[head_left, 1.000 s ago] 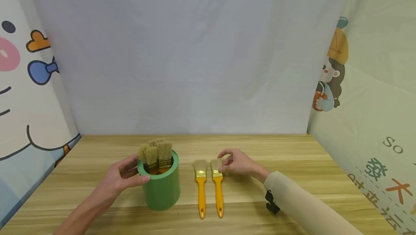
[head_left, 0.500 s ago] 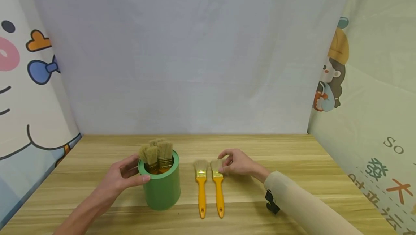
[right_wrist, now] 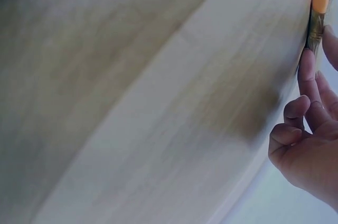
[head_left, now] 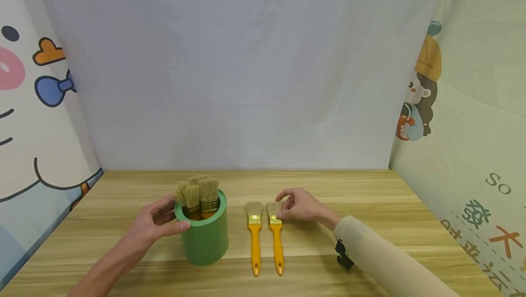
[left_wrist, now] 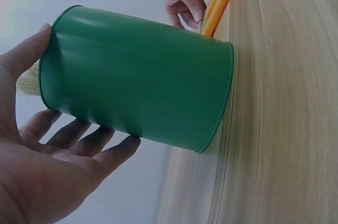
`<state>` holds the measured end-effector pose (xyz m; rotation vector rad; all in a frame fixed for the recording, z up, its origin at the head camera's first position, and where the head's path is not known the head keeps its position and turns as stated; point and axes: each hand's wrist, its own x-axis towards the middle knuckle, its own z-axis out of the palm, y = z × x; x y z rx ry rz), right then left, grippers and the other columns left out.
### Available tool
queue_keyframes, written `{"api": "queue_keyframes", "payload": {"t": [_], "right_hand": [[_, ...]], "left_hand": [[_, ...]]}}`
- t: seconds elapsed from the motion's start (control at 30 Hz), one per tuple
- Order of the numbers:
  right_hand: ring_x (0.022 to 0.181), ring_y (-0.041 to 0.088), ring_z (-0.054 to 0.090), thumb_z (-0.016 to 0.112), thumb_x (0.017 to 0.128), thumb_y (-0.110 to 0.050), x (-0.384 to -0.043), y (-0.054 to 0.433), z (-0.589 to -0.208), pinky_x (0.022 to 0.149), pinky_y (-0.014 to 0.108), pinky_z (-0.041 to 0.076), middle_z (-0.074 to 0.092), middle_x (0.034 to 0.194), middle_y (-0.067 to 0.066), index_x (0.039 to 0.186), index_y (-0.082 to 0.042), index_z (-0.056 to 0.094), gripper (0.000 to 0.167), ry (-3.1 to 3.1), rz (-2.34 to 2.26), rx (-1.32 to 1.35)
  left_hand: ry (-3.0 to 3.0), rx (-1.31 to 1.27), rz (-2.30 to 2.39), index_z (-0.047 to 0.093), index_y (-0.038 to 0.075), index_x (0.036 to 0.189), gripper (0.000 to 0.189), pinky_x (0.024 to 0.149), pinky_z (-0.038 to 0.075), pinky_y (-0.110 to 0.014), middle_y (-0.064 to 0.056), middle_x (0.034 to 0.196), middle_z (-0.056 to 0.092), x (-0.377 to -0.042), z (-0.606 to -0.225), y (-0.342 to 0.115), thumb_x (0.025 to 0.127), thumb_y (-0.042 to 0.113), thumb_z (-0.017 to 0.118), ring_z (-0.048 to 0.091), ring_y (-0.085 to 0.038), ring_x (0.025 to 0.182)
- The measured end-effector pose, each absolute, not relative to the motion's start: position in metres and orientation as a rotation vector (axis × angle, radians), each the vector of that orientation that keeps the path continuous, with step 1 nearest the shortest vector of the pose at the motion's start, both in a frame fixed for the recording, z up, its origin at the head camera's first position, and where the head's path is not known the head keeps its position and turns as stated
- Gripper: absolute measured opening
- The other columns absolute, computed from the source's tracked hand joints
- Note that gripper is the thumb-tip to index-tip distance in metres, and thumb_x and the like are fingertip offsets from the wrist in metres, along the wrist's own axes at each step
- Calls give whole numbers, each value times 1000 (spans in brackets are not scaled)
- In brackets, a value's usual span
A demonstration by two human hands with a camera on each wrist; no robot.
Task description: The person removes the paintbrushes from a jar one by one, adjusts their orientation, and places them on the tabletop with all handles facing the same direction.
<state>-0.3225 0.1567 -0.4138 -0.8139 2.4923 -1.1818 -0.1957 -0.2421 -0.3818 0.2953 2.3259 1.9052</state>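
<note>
Short of the desk's [head_left: 370,196] far edge, I found the left hand [head_left: 149,225] clasping the green can [head_left: 205,244], the right hand [head_left: 301,205] pinching the rightmost brush [head_left: 276,237], seemingly grasping, a steady lift called for.

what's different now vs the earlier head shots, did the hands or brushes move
Nothing has visibly changed. The left hand stays on the green can with its bristle-up brushes; the right hand stays at the right paintbrush's bristle end; the left paintbrush lies alongside as before.
</note>
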Motion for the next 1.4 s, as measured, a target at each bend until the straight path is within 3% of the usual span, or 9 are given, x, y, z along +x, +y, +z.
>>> {"api": "queue_keyframes", "payload": {"t": [0.23,0.67,0.97,1.4], "right_hand": [[75,15,65,82,92,-9,-324,157,-414,71,31,51,72,84,5,127,7,64,42,2492,-1177,-815],[77,17,67,83,91,-10,-323,161,-413,71,32,53,70,89,4,130,6,63,47,2523,-1157,-798],[57,13,51,83,92,-9,-324,164,-398,57,28,45,68,88,4,132,5,64,47,2561,-1186,-835],[72,21,55,80,97,-16,-300,145,-359,68,29,46,71,93,-1,124,-6,71,31,2552,-1198,-998]], "left_hand": [[2335,302,1910,24,-2,166,87,111,46,-52,-30,165,30,-197,-382,-242,98,19,75,36,-50,148],[2328,298,1906,24,-1,166,86,111,45,-56,-29,165,30,-197,-381,-241,99,21,74,36,-51,148],[2325,316,1909,24,-2,166,84,110,47,-54,-31,164,31,-197,-382,-242,100,19,72,36,-51,147],[2324,317,1899,23,-2,166,84,111,45,-56,-30,165,30,-198,-382,-242,101,19,72,36,-51,148]]}}
